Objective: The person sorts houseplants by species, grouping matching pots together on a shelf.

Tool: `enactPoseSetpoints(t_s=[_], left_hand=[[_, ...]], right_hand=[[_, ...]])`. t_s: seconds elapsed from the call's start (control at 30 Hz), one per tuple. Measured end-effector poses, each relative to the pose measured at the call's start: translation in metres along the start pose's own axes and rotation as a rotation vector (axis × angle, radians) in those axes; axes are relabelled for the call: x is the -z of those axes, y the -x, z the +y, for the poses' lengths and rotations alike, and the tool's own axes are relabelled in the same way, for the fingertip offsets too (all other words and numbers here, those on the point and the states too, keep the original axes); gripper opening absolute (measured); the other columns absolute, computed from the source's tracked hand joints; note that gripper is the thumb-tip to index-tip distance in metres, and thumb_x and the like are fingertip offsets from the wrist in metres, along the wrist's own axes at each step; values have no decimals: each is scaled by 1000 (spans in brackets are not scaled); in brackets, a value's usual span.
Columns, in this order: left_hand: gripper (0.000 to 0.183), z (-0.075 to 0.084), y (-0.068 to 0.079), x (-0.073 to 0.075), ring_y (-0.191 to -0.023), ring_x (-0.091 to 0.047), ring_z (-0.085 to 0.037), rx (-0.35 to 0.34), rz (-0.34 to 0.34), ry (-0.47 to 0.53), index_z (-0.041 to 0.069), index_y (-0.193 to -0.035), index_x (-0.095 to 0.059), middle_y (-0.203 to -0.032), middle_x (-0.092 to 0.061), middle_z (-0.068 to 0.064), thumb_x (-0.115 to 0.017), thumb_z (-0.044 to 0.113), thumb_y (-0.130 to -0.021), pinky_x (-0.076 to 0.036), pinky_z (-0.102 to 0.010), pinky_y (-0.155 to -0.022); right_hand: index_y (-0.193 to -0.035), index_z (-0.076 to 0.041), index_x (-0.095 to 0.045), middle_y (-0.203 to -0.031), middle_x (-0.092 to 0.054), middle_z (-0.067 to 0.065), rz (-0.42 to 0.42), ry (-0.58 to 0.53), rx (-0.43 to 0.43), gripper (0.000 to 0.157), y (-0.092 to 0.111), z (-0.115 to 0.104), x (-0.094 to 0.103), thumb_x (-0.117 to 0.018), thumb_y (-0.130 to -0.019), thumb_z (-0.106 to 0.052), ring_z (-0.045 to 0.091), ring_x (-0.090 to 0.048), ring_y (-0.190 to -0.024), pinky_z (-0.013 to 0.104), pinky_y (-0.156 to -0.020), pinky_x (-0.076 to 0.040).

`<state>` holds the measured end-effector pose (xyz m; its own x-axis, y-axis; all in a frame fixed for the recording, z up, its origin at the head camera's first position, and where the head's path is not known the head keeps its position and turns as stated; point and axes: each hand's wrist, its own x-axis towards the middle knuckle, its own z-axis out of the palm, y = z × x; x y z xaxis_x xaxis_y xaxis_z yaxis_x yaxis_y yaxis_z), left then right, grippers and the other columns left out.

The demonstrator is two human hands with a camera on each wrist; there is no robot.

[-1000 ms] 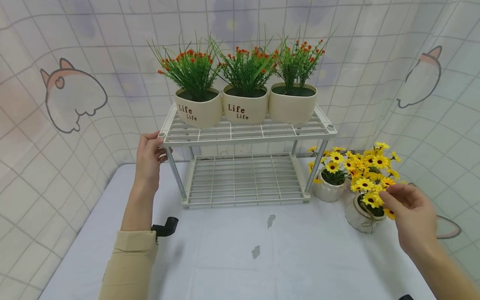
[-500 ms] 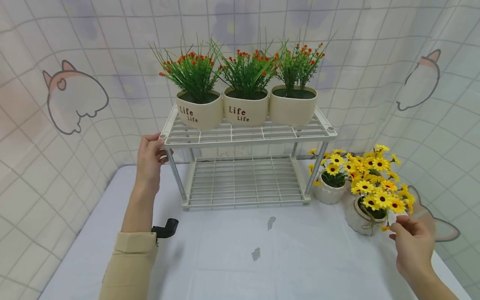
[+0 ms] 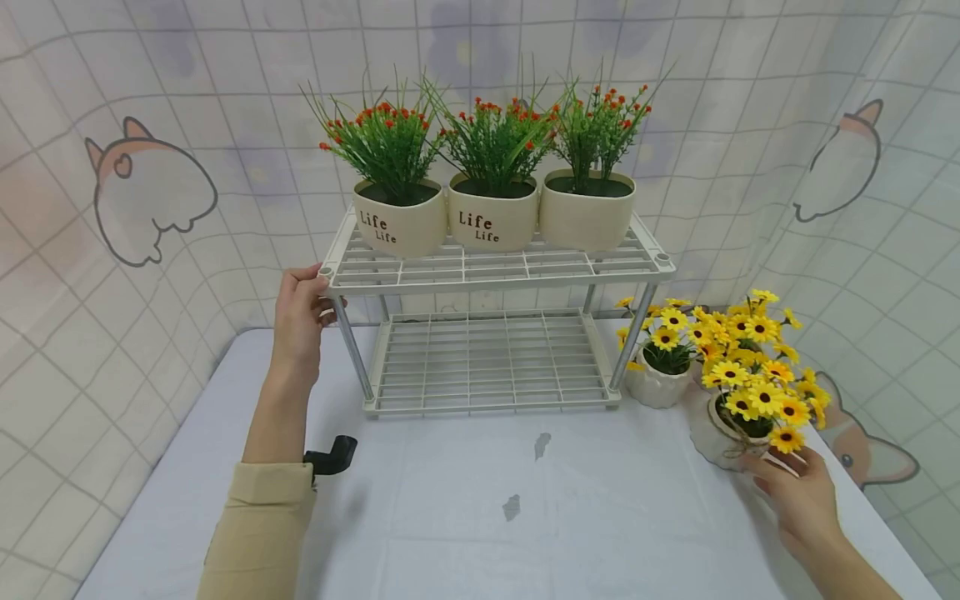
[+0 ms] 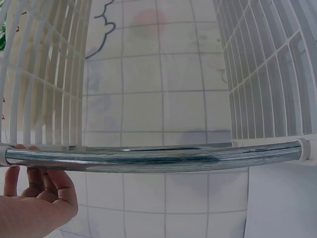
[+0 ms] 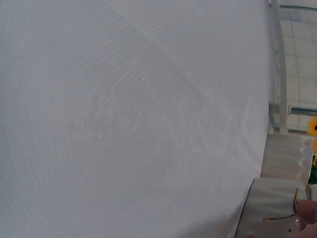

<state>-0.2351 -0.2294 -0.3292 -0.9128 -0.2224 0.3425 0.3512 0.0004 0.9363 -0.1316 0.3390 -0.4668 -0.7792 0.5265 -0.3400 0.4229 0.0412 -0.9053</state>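
Three red-flowered pots (image 3: 492,219) top the rack (image 3: 495,285), center; two yellow-flowered pots (image 3: 657,388), right, seemingly remain unshelved. Left hand (image 3: 296,323) grips rack, right hand (image 3: 799,493) nearer yellow pot (image 3: 712,437).

Planters (image 3: 492,218) on the rack (image 3: 495,286), flowerpots (image 3: 715,435) to its right

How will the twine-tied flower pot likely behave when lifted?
The twine-tied pot may be top-heavy, since its yellow flowers spread wider than the pot. Its pale wall looks ceramic, so it could chip if knocked. Blooms beside the right hand would probably bend if brushed.
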Motion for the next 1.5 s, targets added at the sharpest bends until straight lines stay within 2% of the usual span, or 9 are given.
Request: enactPoseSetpoints(t_s=[0.07, 0.17, 0.27, 0.4, 0.53, 0.67, 0.93, 1.2, 1.5], left_hand=[[22, 0, 0, 0, -92, -56, -18, -3, 3, -1, 14, -124, -50, -119, -59, -10, -41, 22, -106, -40, -31, -83], [22, 0, 0, 0, -93, -56, -18, -5, -2, 5, 13, -125, -49, -120, -59, -11, -40, 22, -106, -40, -32, -84], [23, 0, -1, 0, -93, -56, -18, -7, -7, 8, 13, -125, -49, -120, -59, -11, -40, 22, -106, -40, -32, -84], [21, 0, 0, 0, -93, -55, -18, -6, -8, 7, 13, -124, -49, -118, -59, -7, -40, 22, -106, -40, -32, -84], [20, 0, -1, 1, -92, -55, -18, -2, -6, 13, 15, -122, -49, -115, -60, -5, -40, 22, -106, -40, -31, -83], [19, 1, -1, 1, -91, -56, -18, 5, 2, 23, 16, -121, -50, -113, -60, -5, -41, 22, -106, -40, -31, -82], [18, 2, -1, 0, -91, -55, -19, 11, -1, 7, 16, -121, -49, -115, -61, -6, -39, 21, -107, -40, -32, -82], [19, 1, 0, 0, -93, -56, -21, 16, -9, 18, 16, -122, -49, -118, -61, -6, -40, 23, -107, -40, -31, -82], [19, 1, -1, 1, -94, -56, -21, 10, -12, 17, 15, -122, -49, -118, -61, -5, -40, 23, -107, -40, -31, -82]], right_hand=[[-164, -8, 0, -168, -10, 19, -22, 25, 8, 102, -1, 0, -3, -74, -95, -21, 30, -35, -137, 12, -70, -46], [-164, -11, -3, -168, -12, 15, -21, 42, 29, 105, -3, 0, -8, -78, -93, -26, 28, -35, -136, 13, -75, -46], [-165, -14, -3, -169, -11, 14, -10, 45, 45, 109, -5, -1, -13, -80, -91, -32, 31, -31, -144, 24, -98, -46], [-166, -28, -4, -171, -9, 4, -19, 3, 68, 111, -6, -3, -18, -83, -89, -30, 29, -17, -153, 37, -118, -27], [-164, -38, -10, -170, -13, -6, -41, -50, 96, 109, -8, -5, -21, -85, -87, -22, 17, -15, -153, 34, -121, -19], [-164, -37, -11, -169, -14, -8, -42, -79, 103, 111, -11, -6, -25, -87, -85, -21, 12, -12, -153, 34, -122, -13], [-163, -36, -14, -168, -19, -8, -26, -101, 115, 108, -12, -5, -29, -86, -85, -18, 11, -17, -151, 32, -121, -15], [-164, -34, -15, -167, -22, -7, -2, -54, 104, 105, -12, -4, -29, -85, -86, -20, 13, -21, -150, 32, -120, -19], [-165, -34, -8, -170, -11, -8, -41, -57, 106, 110, -9, -4, -23, -85, -87, -22, 15, -9, -155, 35, -122, -12]])
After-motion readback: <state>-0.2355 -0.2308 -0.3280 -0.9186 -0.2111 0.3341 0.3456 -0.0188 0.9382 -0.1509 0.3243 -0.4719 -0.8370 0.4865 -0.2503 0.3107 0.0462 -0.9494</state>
